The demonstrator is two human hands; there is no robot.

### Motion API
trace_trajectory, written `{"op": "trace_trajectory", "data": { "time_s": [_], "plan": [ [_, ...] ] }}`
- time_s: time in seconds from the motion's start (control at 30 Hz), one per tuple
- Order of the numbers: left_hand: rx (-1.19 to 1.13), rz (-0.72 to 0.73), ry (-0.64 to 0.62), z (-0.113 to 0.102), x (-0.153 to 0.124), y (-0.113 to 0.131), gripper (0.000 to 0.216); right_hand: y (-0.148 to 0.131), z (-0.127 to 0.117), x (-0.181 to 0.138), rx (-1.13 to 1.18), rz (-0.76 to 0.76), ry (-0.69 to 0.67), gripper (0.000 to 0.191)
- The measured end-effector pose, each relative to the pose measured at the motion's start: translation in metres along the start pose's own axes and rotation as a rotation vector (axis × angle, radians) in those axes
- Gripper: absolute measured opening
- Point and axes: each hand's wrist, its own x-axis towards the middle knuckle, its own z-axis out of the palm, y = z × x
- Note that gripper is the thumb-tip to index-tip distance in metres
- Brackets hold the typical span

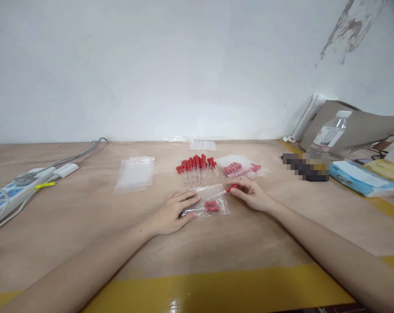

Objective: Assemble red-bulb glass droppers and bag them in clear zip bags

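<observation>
A clear zip bag (202, 211) lies flat on the table, with two red-bulbed droppers (212, 206) inside. My left hand (175, 212) rests on the bag's left end, fingers stretched out. Between the thumb and fingers of my right hand (252, 194) is the red bulb of another dropper (232, 188); its glass stem points left into the bag's mouth. Just beyond the bag lies a row of loose droppers (197, 163) with red bulbs. Right of them is a pile of filled zip bags (244, 166). Flat bags without droppers (135, 173) are stacked at the left.
A power strip (19, 191) with cables lies at the left. On the right are a plastic bottle (330, 132), a blue tissue pack (363, 179), a pixelated dark object (306, 167) and a grey bag (356, 119). Another clear bag (202, 145) lies near the wall.
</observation>
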Motion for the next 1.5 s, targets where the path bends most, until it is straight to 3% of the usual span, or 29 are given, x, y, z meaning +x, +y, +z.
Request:
{"op": "trace_trajectory", "data": {
  "time_s": [0.13, 0.3, 0.47, 0.67, 0.87, 1.0, 1.17, 1.27, 1.5],
  "plan": [
    [-0.006, 0.011, 0.017, 0.000, 0.000, 0.001, 0.046, 0.000, -0.010, -0.002, -0.389, -0.194, -0.015, 0.020],
    [0.003, 0.000, 0.008, -0.001, 0.001, 0.002, 0.048, -0.010, 0.006, 0.000, -0.530, -0.252, 0.147, 0.013],
    [0.010, 0.000, 0.005, -0.001, 0.001, 0.002, 0.048, -0.020, 0.024, 0.000, -0.579, -0.347, 0.125, 0.013],
    [0.018, 0.002, 0.010, -0.001, 0.000, 0.002, 0.046, -0.019, 0.027, -0.001, -0.592, -0.399, 0.062, 0.014],
    [0.021, 0.001, 0.004, -0.002, 0.001, 0.002, 0.047, -0.020, 0.034, 0.003, -0.541, -0.332, 0.116, 0.014],
    [0.024, -0.007, -0.009, -0.002, 0.001, 0.002, 0.047, -0.024, 0.033, 0.003, -0.474, -0.355, 0.024, 0.018],
    [0.050, 0.015, -0.022, 0.000, 0.001, -0.001, 0.044, -0.022, 0.012, 0.023, -0.574, -0.158, 0.174, 0.014],
    [0.067, 0.031, -0.026, 0.001, 0.001, -0.002, 0.042, -0.017, 0.004, 0.053, -0.708, 0.014, 0.173, 0.018],
    [0.084, 0.063, -0.048, -0.001, 0.001, -0.001, 0.038, -0.011, 0.025, 0.124, -0.802, 0.397, 0.225, 0.037]
  ]
}}
